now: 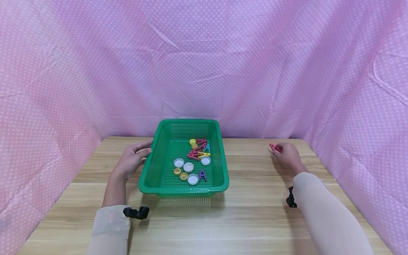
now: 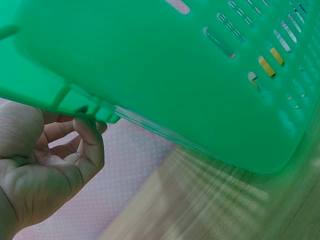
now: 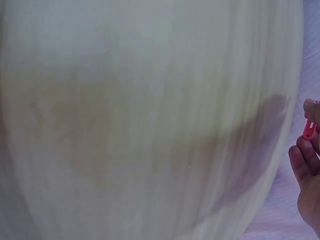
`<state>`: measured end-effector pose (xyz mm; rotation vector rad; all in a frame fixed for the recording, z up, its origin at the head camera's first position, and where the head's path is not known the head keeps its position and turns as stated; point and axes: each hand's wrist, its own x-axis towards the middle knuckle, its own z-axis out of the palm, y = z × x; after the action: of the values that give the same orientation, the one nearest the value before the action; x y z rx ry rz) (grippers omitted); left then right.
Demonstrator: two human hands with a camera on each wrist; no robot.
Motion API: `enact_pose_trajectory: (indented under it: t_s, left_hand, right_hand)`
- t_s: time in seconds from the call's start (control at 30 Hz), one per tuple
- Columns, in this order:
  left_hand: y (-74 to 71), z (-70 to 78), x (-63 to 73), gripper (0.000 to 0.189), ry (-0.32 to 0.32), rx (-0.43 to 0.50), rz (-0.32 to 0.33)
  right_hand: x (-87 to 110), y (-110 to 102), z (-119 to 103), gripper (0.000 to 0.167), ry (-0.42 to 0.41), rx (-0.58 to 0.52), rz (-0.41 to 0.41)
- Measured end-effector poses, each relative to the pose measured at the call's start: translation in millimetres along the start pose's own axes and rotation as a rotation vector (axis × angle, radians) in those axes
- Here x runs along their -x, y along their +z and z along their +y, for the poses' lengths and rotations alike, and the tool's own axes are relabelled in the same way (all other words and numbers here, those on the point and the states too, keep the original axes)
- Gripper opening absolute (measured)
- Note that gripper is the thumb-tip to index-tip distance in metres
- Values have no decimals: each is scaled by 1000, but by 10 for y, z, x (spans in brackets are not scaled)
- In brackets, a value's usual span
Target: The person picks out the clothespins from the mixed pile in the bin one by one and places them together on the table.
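Observation:
My left hand pinches the left rim of a green plastic basket. In the left wrist view, thumb and fingertips meet at the rim, and the basket's slotted underside shows. Several white caps, yellow caps and clothespins lie inside; the pins are pink-red, yellow, blue and purple. Out at the far right, my right hand holds a red clothespin between thumb and fingers. Part of that hand falls outside the right wrist view.
A wooden table lies under both arms, with the basket's shadow on it. Pink dotted cloth hangs behind the table and along both sides. Each sleeve carries a black wrist device, one at the left and one at the right.

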<state>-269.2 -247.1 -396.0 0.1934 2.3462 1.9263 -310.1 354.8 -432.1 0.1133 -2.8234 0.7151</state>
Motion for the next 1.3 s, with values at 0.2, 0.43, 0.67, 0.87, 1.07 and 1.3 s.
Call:
enact_pose_trajectory:
  t_s: [0.2,0.43,0.67,0.87,1.07,1.3]
  left_hand:
    - [-3,0,-1,50,-3,-2,-3]
    - [-11,-8,-12,50,0,3,-11]
    - [-8,-6,-6,50,6,0,-11]
    - [-12,-14,-6,50,7,-4,-9]
    - [-9,-18,-3,50,8,9,-12]
    - [-13,-12,-5,50,-1,5,-12]
  right_hand:
    - [106,-5,129,34,43,-21,43]
    - [230,-69,255,40,127,16,29]
    - [313,-108,365,39,188,11,51]
    - [351,-127,445,42,226,6,67]
    - [370,-144,494,41,233,12,65]
    - [375,-145,534,40,232,20,69]
